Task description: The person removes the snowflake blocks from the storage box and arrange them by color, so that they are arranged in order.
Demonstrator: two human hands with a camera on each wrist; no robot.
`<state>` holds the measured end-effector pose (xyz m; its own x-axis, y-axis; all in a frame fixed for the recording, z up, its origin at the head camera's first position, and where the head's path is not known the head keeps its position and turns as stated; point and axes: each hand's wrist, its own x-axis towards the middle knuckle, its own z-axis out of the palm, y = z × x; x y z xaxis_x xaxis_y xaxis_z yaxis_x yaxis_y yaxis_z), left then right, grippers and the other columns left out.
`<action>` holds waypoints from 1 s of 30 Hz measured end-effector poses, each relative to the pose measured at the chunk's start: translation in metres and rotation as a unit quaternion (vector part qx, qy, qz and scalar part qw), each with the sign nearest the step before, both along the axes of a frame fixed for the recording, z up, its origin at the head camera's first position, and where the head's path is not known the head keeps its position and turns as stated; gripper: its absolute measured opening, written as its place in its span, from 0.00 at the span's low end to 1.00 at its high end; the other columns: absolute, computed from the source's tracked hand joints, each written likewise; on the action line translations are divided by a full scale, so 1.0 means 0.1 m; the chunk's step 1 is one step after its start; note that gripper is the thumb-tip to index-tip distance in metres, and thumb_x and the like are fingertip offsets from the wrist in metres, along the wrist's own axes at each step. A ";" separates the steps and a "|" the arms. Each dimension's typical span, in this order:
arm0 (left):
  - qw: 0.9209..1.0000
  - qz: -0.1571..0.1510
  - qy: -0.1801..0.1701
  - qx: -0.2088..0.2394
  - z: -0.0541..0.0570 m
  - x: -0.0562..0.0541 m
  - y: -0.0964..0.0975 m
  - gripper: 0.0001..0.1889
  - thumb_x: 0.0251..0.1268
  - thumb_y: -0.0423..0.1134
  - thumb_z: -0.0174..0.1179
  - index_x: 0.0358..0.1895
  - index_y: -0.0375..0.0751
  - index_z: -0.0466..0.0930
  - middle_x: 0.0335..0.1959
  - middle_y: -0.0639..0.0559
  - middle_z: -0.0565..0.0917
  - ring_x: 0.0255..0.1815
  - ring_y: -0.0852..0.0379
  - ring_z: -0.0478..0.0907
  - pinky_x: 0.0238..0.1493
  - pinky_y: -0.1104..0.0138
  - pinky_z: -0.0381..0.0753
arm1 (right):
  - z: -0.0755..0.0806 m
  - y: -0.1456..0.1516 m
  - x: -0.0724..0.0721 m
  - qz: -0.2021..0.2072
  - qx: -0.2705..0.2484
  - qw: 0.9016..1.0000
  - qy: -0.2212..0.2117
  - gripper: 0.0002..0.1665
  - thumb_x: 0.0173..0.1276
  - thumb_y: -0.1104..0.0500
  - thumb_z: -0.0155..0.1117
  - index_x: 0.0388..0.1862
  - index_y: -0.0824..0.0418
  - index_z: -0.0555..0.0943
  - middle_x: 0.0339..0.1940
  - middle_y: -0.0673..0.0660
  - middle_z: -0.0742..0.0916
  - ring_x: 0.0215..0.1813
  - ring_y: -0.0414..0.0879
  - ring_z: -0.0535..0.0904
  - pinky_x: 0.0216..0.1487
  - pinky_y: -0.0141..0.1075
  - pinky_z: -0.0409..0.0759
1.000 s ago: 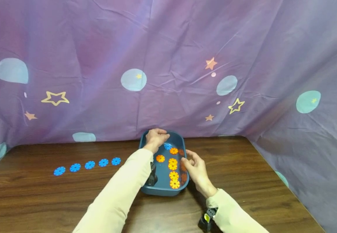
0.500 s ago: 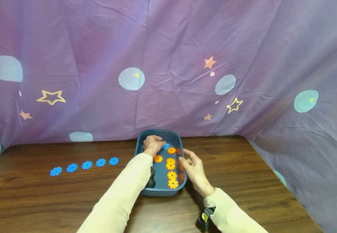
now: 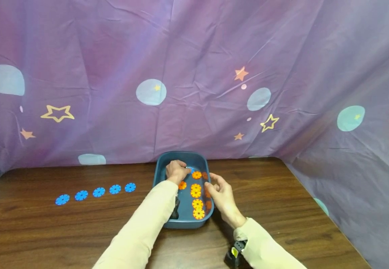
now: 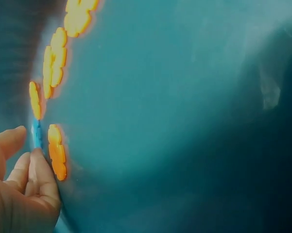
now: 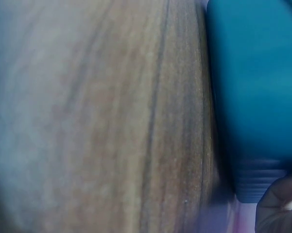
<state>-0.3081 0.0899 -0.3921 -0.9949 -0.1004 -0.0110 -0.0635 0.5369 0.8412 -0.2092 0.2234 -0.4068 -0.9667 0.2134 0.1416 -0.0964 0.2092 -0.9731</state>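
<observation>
My left hand (image 3: 176, 171) reaches into the far part of a dark blue plastic bin (image 3: 182, 224). In the left wrist view, its fingertips touch the end of a blue notched building disc (image 4: 37, 133), while the thumb stands apart. An orange disc (image 4: 57, 153) lies just beside those fingers. Several orange and yellow discs (image 3: 196, 192) lie along the bin's right side. My right hand (image 3: 226, 197) holds the bin's right rim, thumb over the edge and fingers outside. The right wrist view shows only part of that hand (image 5: 282, 206) against the bin wall.
Several blue notched discs (image 3: 99, 192) lie in a spaced row on the brown wooden table (image 3: 46, 231), left of the bin. A purple curtain (image 3: 114, 93) with stars and balloon shapes hangs right behind the table's back edge.
My left hand has moved down and slightly right inside the bin to the blue disc, now partly covering it. The right hand stays at the rim. The head view has shifted slightly.
</observation>
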 end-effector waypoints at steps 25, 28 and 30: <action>0.997 -0.006 0.009 -0.075 -0.02 0.02 0.10 0.12 0.48 0.37 0.72 0.37 0.42 0.82 0.41 0.44 0.83 0.45 0.42 0.79 0.48 0.54 0.77 | 0.03 -0.01 0.01 -0.006 0.006 1.000 0.011 0.23 0.64 0.66 0.59 0.58 0.70 0.73 0.16 0.52 0.75 0.21 0.41 0.74 0.21 0.27 0.69; 0.997 -0.006 0.008 -0.072 -0.02 0.03 0.10 0.11 0.48 0.36 0.71 0.36 0.43 0.82 0.40 0.45 0.83 0.44 0.42 0.79 0.46 0.53 0.78 | 0.01 -0.01 0.00 -0.009 0.013 1.000 0.011 0.23 0.64 0.66 0.59 0.58 0.71 0.73 0.15 0.50 0.74 0.20 0.40 0.72 0.21 0.27 0.69; 0.997 -0.004 0.009 -0.075 -0.03 0.03 0.09 0.11 0.48 0.36 0.71 0.36 0.44 0.82 0.39 0.46 0.84 0.42 0.43 0.79 0.45 0.53 0.78 | 0.00 -0.01 0.00 -0.009 0.016 1.000 0.010 0.23 0.64 0.66 0.59 0.58 0.71 0.73 0.15 0.50 0.74 0.20 0.39 0.72 0.21 0.27 0.69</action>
<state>-0.3052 0.0993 -0.3954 -0.9956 -0.0916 0.0214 -0.0443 0.6573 0.7523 -0.2089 0.2226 -0.4070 -0.9599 0.2248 0.1675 -0.1115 0.2421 -0.9638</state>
